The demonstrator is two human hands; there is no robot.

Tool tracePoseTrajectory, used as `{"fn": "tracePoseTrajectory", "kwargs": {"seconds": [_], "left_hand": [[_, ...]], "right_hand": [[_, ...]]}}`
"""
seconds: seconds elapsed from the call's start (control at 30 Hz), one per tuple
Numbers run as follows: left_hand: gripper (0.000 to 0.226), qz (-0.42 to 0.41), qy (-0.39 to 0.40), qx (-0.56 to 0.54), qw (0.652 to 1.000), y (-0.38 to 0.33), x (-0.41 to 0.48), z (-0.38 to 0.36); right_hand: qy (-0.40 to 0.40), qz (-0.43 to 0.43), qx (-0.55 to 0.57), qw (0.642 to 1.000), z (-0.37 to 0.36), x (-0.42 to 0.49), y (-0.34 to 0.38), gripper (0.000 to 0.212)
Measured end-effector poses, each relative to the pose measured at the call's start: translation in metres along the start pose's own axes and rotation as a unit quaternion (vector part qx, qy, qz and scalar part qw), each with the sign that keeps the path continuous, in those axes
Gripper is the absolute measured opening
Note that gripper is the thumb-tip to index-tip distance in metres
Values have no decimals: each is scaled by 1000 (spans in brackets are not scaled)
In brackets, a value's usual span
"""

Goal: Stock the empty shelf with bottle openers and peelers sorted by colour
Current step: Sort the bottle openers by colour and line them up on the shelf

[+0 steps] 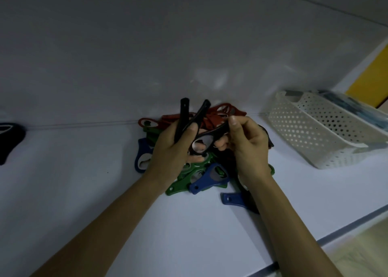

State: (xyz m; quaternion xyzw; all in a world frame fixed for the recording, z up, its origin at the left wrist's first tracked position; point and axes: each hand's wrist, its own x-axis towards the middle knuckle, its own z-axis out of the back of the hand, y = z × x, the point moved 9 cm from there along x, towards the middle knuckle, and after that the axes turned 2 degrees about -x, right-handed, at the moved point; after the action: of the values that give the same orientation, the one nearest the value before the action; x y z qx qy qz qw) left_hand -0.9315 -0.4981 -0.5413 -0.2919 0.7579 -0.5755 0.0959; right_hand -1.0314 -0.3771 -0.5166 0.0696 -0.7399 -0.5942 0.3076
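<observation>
Left hand [172,150] grips two black openers [184,114]; right hand [248,146] pinches one.

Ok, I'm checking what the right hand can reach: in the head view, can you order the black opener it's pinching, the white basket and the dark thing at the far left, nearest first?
1. Black opener, pinched by the right hand itself.
2. White basket, just to its right.
3. Dark thing, at the far left edge.
</observation>
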Motion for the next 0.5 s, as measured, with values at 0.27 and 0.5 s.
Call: {"fn": "tracePoseTrajectory", "kwargs": {"seconds": [0.27, 0.5], "left_hand": [[14, -58, 24, 173, 983, -3, 6, 4], [17, 76, 8, -54, 996, 20, 3, 2]], "right_hand": [[70, -14, 33, 997, -15, -7, -4, 18], [17, 130, -570, 811, 7, -12, 8, 28]]}}
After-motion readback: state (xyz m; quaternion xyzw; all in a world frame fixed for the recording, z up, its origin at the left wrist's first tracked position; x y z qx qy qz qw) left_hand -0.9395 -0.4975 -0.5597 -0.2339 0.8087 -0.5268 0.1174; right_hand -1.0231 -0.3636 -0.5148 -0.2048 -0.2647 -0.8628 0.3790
